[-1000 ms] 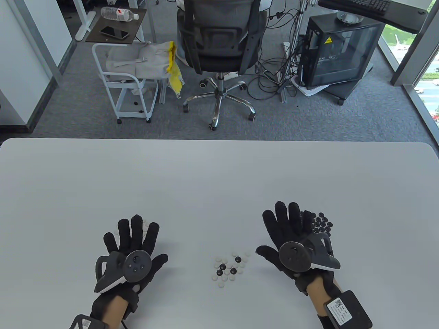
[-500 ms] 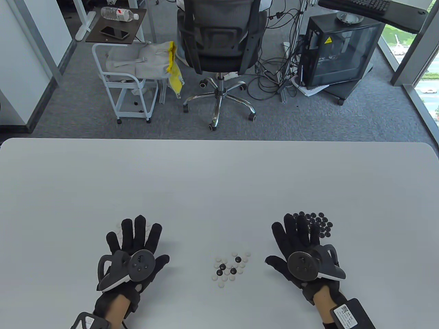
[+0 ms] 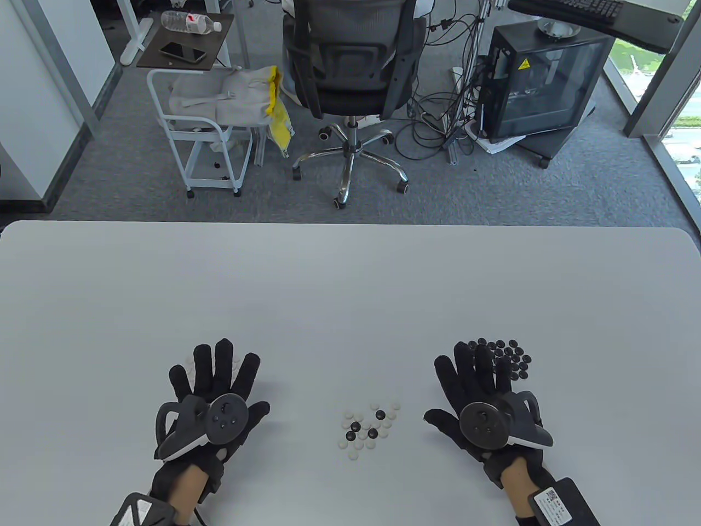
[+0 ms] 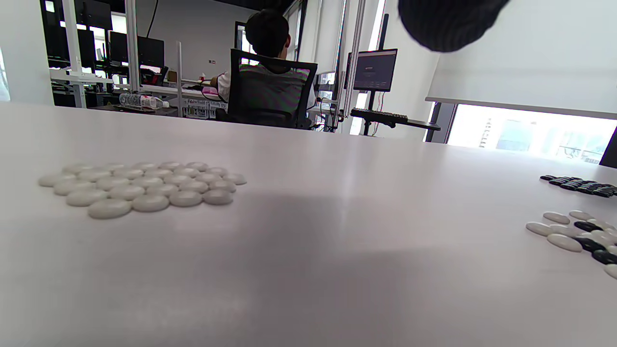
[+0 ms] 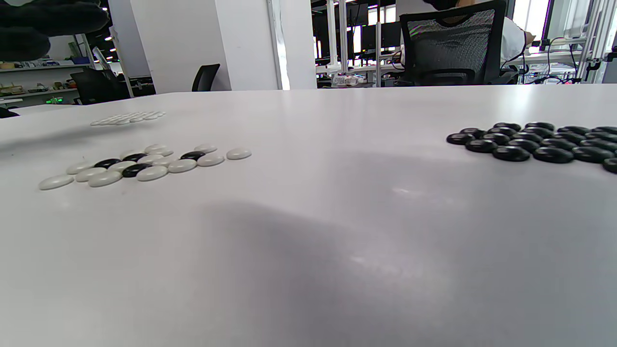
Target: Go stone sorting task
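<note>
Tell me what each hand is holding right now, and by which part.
Nothing is held. The left hand and right hand both lie spread with open fingers, and the mixed stones sit untouched on the table between them.

The far half of the tabletop point(image 3: 350, 274) lies bare, open to passage from either side. Nearer, three low patches stand in the way: the white stones point(image 4: 140, 188) under the left hand point(image 3: 211, 394), the mixed stones point(image 3: 368, 430) between the hands, and the black stones point(image 3: 506, 356) at the right hand point(image 3: 476, 392) fingertips.
</note>
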Demonstrator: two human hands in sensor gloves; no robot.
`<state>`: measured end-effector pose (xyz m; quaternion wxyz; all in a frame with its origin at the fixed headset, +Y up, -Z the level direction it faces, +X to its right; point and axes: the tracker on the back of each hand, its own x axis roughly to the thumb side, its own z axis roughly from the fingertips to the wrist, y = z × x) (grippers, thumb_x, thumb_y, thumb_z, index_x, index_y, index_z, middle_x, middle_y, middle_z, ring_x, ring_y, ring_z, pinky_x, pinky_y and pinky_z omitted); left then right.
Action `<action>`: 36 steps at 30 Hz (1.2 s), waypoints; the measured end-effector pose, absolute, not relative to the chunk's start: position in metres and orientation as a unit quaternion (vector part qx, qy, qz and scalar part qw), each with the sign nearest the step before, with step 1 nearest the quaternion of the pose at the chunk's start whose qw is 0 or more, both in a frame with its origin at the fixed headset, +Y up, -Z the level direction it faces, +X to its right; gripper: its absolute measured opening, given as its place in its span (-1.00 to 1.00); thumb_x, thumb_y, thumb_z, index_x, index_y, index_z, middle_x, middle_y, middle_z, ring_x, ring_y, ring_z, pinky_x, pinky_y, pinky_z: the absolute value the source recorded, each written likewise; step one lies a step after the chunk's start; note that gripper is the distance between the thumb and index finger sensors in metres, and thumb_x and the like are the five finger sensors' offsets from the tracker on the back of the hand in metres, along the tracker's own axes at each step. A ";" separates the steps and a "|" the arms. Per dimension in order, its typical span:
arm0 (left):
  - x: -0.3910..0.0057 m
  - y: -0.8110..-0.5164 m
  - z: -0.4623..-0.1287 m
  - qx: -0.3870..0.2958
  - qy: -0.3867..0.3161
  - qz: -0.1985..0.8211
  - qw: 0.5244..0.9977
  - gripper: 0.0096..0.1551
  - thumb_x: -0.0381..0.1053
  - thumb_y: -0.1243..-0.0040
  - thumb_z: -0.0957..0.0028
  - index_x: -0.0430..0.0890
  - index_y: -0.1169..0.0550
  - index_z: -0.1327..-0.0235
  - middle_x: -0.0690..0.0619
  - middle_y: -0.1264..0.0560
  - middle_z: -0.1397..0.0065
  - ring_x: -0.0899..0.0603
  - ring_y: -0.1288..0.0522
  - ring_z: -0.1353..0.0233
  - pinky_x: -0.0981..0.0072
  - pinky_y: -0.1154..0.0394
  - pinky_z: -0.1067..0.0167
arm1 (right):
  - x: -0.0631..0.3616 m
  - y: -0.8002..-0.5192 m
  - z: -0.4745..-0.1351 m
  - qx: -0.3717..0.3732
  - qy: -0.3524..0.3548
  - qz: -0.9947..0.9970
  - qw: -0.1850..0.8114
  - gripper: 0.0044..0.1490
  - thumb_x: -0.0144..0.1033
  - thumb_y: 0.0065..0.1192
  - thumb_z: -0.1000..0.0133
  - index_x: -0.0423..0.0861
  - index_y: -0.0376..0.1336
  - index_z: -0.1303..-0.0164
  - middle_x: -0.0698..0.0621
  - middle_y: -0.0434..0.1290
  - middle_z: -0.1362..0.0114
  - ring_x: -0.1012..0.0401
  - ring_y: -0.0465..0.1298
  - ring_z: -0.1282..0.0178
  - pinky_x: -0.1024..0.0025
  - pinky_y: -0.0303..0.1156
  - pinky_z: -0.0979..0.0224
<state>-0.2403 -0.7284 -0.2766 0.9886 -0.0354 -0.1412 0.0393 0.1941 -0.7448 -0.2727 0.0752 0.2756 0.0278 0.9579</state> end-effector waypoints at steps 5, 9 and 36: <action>-0.233 -0.692 -0.314 -0.159 -0.131 0.071 0.976 -0.08 0.32 0.10 -0.23 0.02 0.03 -0.77 -0.28 0.50 -0.67 -0.50 0.61 -0.49 -0.70 0.48 -0.15 | 0.199 -0.743 -0.273 0.268 0.025 0.959 0.086 0.11 0.13 -0.23 -0.34 -0.39 -0.39 -0.76 -0.64 -0.47 -0.65 -0.53 -0.52 -0.49 -0.73 -0.46 -0.30; -0.213 -0.689 -0.340 -0.281 -0.116 0.093 0.948 -0.21 0.32 0.11 -0.24 0.10 -0.17 -0.75 -0.26 0.49 -0.67 -0.50 0.62 -0.48 -0.70 0.50 -0.13 | 0.201 -0.744 -0.274 0.264 0.033 0.960 0.090 0.11 0.13 -0.23 -0.34 -0.39 -0.37 -0.77 -0.64 -0.47 -0.65 -0.54 -0.52 -0.49 -0.74 -0.46 -0.29; -0.060 -0.779 -0.351 -0.422 -0.241 0.110 0.867 -0.22 0.32 0.19 -0.12 0.17 -0.25 -0.67 -0.27 0.47 -0.64 -0.52 0.58 -0.46 -0.69 0.47 -0.10 | 0.202 -0.744 -0.274 0.265 0.050 0.957 0.103 0.10 0.13 -0.22 -0.35 -0.40 -0.34 -0.78 -0.64 -0.48 -0.65 -0.54 -0.52 -0.49 -0.75 -0.45 -0.29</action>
